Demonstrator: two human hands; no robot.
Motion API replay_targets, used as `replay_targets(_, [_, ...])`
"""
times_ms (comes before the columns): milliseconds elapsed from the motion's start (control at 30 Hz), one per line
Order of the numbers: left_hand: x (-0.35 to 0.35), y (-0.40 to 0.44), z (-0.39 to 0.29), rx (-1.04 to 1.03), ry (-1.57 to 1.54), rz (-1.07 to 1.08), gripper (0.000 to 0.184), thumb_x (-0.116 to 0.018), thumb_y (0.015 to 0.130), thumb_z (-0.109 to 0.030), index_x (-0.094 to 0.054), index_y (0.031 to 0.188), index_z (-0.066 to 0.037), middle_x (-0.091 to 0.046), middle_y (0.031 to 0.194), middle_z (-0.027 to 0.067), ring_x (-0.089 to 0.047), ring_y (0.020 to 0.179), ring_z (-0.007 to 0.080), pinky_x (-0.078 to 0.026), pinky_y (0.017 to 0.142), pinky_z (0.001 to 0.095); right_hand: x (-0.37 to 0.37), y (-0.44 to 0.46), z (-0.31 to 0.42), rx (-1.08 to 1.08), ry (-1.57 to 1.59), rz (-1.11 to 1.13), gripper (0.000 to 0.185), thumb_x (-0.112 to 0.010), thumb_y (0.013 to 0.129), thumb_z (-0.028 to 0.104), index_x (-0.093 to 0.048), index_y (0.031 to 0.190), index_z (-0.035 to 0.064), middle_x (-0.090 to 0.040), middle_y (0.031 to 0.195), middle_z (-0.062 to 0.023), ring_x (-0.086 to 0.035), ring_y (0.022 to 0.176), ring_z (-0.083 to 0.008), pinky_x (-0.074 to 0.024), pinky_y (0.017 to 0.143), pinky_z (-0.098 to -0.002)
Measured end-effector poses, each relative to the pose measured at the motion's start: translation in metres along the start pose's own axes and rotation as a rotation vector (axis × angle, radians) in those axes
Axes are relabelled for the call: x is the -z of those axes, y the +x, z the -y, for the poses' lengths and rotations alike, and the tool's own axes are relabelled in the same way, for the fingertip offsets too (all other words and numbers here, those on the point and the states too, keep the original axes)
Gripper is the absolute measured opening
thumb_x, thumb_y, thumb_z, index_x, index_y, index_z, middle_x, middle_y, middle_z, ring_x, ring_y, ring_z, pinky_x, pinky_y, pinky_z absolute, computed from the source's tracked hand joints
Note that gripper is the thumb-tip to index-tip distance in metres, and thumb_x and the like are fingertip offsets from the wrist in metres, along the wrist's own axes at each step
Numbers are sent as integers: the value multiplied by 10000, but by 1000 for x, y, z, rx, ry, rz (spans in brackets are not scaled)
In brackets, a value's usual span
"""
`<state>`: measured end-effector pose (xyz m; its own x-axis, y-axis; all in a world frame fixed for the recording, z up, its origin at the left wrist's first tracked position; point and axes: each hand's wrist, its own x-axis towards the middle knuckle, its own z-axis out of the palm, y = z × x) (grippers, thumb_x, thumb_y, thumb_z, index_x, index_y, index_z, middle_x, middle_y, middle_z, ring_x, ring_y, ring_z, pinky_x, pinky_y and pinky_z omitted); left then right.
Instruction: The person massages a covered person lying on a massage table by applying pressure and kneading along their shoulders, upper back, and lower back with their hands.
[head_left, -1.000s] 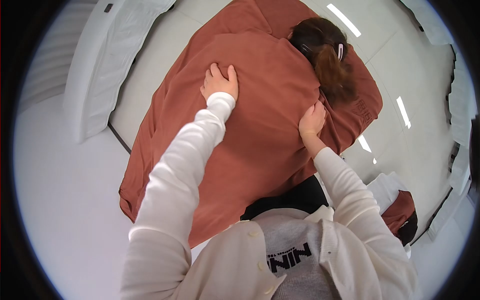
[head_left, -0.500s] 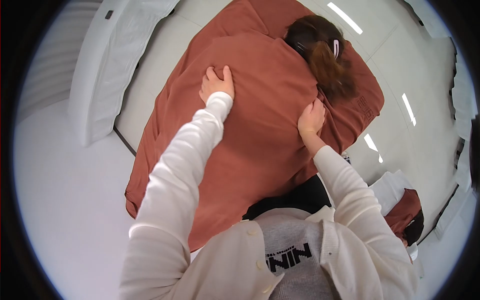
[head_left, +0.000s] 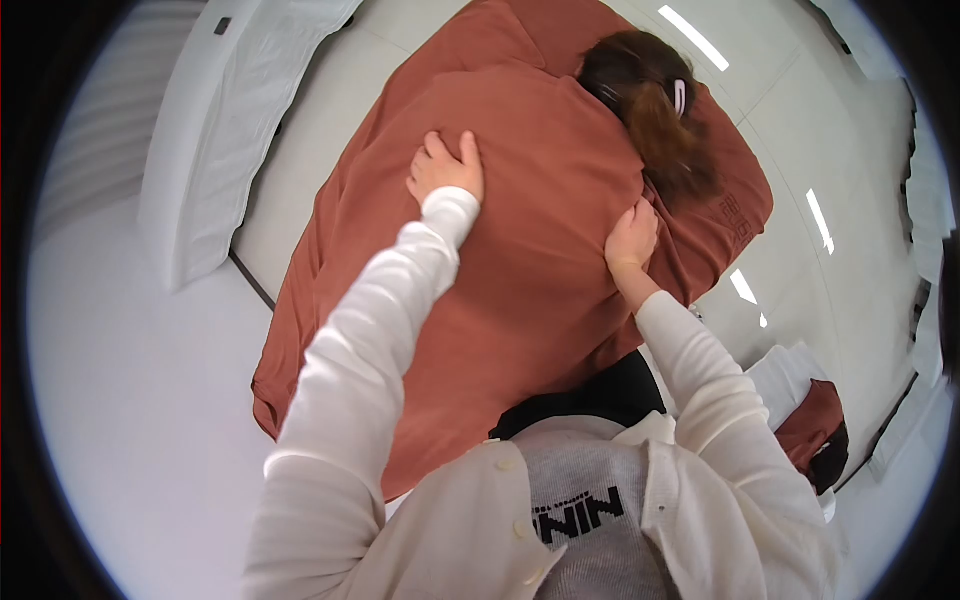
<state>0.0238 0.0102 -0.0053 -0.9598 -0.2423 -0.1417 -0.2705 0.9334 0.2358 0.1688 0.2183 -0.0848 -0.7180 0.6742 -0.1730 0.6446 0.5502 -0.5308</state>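
A person lies under a rust-coloured cloth (head_left: 520,250), with only the dark hair (head_left: 650,105) and a pale hair clip (head_left: 680,98) showing at the upper right. My left hand (head_left: 446,170) presses on the cloth over the person's back, thumb and fingers apart, holding nothing. Near the hair, my right hand (head_left: 632,236) rests at the cloth's raised fold by the shoulder, its fingers close together. Whether those fingers pinch the cloth is hidden.
White curtains hang at the left (head_left: 215,130) and along the right edge. Pale tiled floor (head_left: 800,130) shows around the covered person. At the lower right are a white cloth (head_left: 780,380) and a rust-and-black item (head_left: 815,430).
Both hands have shifted slightly right in the view along with the cloth and hair since half a second ago. Their contact with the cloth looks much the same.
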Motion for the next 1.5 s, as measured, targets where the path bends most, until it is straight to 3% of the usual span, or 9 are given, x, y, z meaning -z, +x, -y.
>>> replay_targets(100, [-16,-24,21,-215,23,-230,631,-503,914,-541,-469,1345,-81,-511,1329,224,-476,1241,362,-334,1050,503,-3,-2,-9,70,65,-67,330,-444,927,221,-553,1188,51,-608,1157,-158,-522,1103,-372,-422,926,-492])
replay_targets(233, [-6,-18,39,-229,-104,-117,633,-524,908,-525,-461,1354,-81,-505,1338,213,-474,1240,367,-332,1054,501,-5,-4,-11,103,48,-76,330,-439,933,235,-558,1188,61,-607,1156,-155,-525,1102,-374,-425,928,-486])
replay_targets(333, [0,1,17,-70,-120,6,645,-516,903,-536,-458,1354,-79,-516,1318,207,-465,1249,369,-337,1051,504,-8,-2,-7,49,56,-75,325,-443,935,245,-570,1173,64,-615,1137,-156,-534,1083,-374,-429,924,-484])
replay_targets(433, [-6,3,1,-52,5,-85,653,-507,902,-540,-456,1351,-69,-518,1310,217,-469,1246,362,-336,1049,510,-4,-1,-1,22,65,-78,321,-443,938,253,-581,1160,65,-625,1111,-153,-541,1068,-374,-431,917,-487])
replay_targets(600, [-6,-24,41,-292,-86,-148,645,-591,875,-460,-446,1354,-54,-476,1357,229,-445,1267,366,-322,1063,509,-4,1,-10,89,81,-112,330,-437,934,246,-578,1172,65,-623,1119,-171,-535,1074,-379,-428,914,-492])
replay_targets(967, [-9,-4,2,-21,-56,-120,648,-494,907,-571,-464,1346,-96,-489,1358,197,-451,1268,357,-327,1061,488,-7,1,-8,7,65,-87,343,-440,936,233,-565,1212,73,-612,1142,-179,-525,1106,-386,-425,927,-497])
replay_targets(1100, [-12,-25,23,-195,-10,-191,646,-533,898,-520,-453,1356,-73,-477,1361,216,-423,1290,355,-306,1073,503,-7,2,-15,95,137,-85,339,-415,951,236,-570,1208,77,-601,1178,-177,-513,1143,-380,-425,941,-495])
replay_targets(1300, [-5,8,26,-102,-184,-19,642,-569,874,-524,-458,1339,-96,-489,1343,198,-437,1277,357,-307,1078,517,-9,-4,-3,-25,107,-70,353,-425,943,270,-572,1207,86,-617,1150,-177,-530,1118,-389,-430,930,-491])
replay_targets(1500, [-5,5,18,-64,-115,-74,636,-585,873,-522,-493,1340,-101,-508,1347,173,-481,1252,319,-361,1058,447,-5,4,-5,22,81,-101,345,-429,943,279,-577,1188,85,-623,1141,-175,-541,1096,-387,-432,920,-498])
